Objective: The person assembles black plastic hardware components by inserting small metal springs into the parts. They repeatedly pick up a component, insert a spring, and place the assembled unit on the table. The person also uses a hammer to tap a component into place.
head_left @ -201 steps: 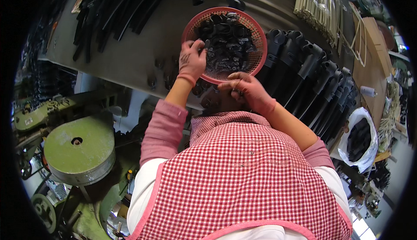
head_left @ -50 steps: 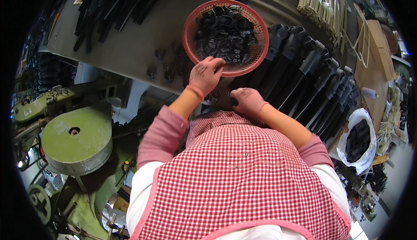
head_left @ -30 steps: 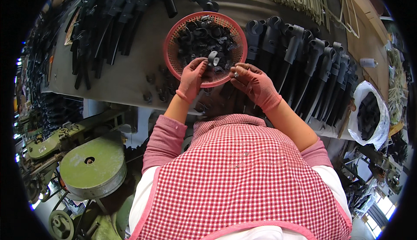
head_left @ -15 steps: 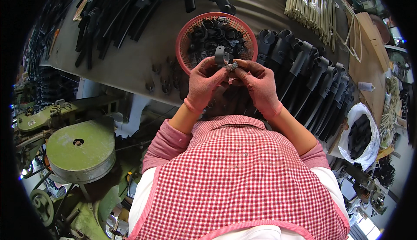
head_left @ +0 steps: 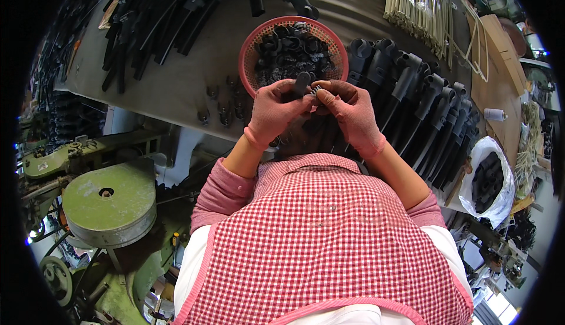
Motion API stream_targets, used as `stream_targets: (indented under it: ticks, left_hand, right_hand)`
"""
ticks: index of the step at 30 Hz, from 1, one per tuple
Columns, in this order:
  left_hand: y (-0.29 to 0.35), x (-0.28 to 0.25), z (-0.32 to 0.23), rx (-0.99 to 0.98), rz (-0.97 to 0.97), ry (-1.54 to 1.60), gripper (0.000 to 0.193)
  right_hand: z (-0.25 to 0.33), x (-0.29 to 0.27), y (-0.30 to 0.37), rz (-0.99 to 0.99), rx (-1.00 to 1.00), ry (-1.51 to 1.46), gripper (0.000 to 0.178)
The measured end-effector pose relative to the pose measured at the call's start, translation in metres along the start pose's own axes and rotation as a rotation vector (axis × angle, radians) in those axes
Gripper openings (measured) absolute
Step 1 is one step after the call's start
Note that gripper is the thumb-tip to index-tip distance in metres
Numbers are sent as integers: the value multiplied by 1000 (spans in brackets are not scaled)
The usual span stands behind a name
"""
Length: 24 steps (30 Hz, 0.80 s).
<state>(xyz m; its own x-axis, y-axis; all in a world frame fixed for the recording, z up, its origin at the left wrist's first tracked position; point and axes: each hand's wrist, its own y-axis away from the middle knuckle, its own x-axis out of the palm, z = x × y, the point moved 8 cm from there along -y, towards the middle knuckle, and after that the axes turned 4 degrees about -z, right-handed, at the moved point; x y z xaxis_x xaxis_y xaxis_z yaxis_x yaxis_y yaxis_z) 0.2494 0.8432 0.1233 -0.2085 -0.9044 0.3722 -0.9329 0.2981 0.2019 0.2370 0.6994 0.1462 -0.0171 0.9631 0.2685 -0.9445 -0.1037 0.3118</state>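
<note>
Both my hands wear pinkish gloves and meet just in front of a red plastic basket [head_left: 243,66] heaped with black curved parts [head_left: 288,48]. Between the fingers of my left hand [head_left: 273,113] is a black curved clip [head_left: 302,82], its rounded end sticking up. My right hand [head_left: 355,116] pinches a small metal coil spring [head_left: 316,90] against the clip. The fingertips hide most of the spring and the clip's lower part. Left of the basket, several small coil-shaped parts [head_left: 224,113] stand on the table.
Black tubes with jointed heads [head_left: 406,90] lie in a row at right; more black tubes [head_left: 170,25] fill the far left. Pale thin rods [head_left: 418,13] are bundled at far right. A white plastic bag [head_left: 468,192] holds black parts. A green machine [head_left: 109,195] stands at lower left.
The clip has turned and dropped lower between my fingers, and its hollow side shows less. My left hand has shifted slightly left and tilted; less of the spring is visible.
</note>
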Motion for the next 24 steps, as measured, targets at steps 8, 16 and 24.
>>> stream_targets:
  ticks: [8,16,24]
  left_hand:
    - [-2,2,6,-160,25,283,22]
    - [2,12,-8,-26,122,49,22]
    - [5,5,5,-51,-21,452,17]
  right_hand:
    - [11,6,2,102,-82,117,25]
    - [13,7,-1,162,-136,118,32]
    - [-6,0,-1,50,127,-263,26]
